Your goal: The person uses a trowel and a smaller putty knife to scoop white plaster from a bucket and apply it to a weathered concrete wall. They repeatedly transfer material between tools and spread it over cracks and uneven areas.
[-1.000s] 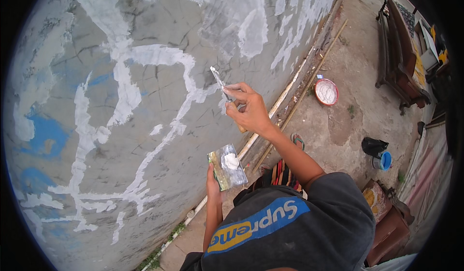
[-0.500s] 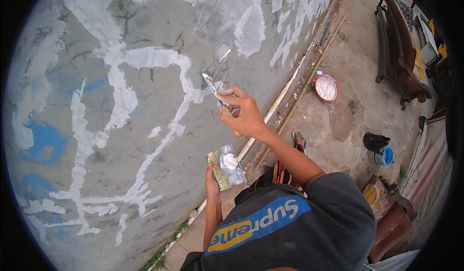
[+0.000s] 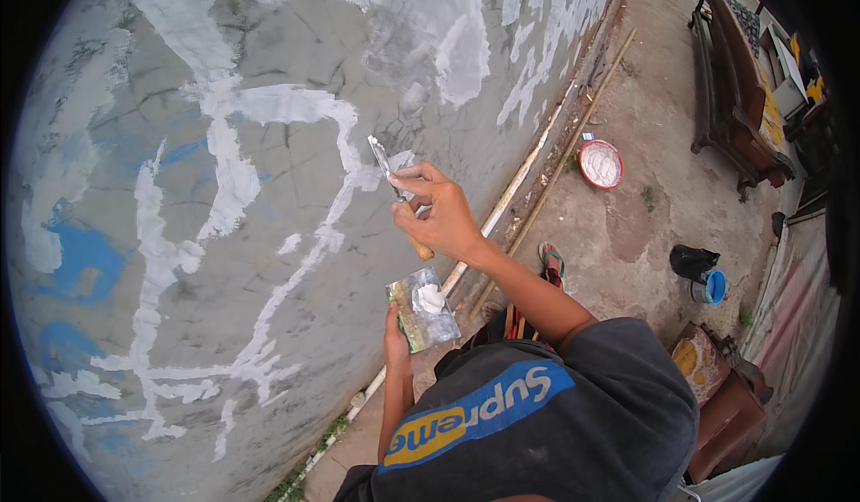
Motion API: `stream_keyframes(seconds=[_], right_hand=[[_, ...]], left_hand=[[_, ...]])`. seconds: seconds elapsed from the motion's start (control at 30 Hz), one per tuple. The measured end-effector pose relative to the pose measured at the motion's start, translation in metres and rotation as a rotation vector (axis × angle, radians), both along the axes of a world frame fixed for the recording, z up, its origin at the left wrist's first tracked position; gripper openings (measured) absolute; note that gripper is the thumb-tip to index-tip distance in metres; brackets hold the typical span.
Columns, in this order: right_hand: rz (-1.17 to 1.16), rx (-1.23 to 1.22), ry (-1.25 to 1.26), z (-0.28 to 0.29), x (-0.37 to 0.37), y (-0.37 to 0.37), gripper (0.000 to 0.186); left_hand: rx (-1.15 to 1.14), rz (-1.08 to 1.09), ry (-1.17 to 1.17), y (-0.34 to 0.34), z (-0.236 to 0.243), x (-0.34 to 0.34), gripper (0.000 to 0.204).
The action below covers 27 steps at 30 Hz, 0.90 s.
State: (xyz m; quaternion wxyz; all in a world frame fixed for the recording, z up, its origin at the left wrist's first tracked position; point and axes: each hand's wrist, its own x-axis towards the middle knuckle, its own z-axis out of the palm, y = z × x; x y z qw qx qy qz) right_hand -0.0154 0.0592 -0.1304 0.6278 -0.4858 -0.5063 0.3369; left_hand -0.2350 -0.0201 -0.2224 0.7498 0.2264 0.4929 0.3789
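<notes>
My right hand (image 3: 439, 215) is closed round a putty knife (image 3: 387, 163), its fingers on the wooden handle and along the metal blade. White paste clings to the tip of the blade, which is just over or against the cracked grey wall (image 3: 305, 175); I cannot tell whether it touches. Lower down, my left hand (image 3: 395, 341) grips the edge of a flat rectangular board (image 3: 421, 309). A lump of white putty (image 3: 431, 299) rests on that board. Pale putty strips (image 3: 235, 175) cover many of the wall's cracks, and a small smeared patch (image 3: 413, 99) lies beyond the blade.
On the concrete floor to the right stands a red-rimmed basin (image 3: 601, 163) of white paste. A long pole (image 3: 573, 144) lies along the wall's foot. Farther right are a blue bucket (image 3: 714, 287), a black bag (image 3: 693, 262), a carved wooden bench (image 3: 739, 99) and a cushioned seat (image 3: 730, 412).
My right hand and the putty knife have shifted slightly left. The bright white streak on the small patch beyond the blade has become a duller, rounded smear. The board has barely moved.
</notes>
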Motion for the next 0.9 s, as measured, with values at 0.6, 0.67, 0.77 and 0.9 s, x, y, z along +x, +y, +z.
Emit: stream_keyframes(seconds=[0.6, 0.67, 0.77, 0.9], right_hand=[[-0.337, 0.068, 0.076, 0.025, 0.024, 0.029, 0.041], [-0.398, 0.079, -0.003, 0.025, 0.013, 0.040, 0.042], [-0.420, 0.096, -0.056, 0.021, -0.014, 0.057, 0.043], [-0.308, 0.084, -0.097, 0.022, -0.012, 0.035, 0.044]], left_hand=[[0.016, -0.029, -0.031, 0.007, 0.012, -0.005, 0.051], [0.016, -0.027, -0.048, 0.006, 0.006, -0.007, 0.051], [0.024, -0.052, -0.048, 0.013, 0.005, -0.003, 0.052], [-0.005, -0.119, -0.072, 0.010, 0.012, -0.003, 0.051]])
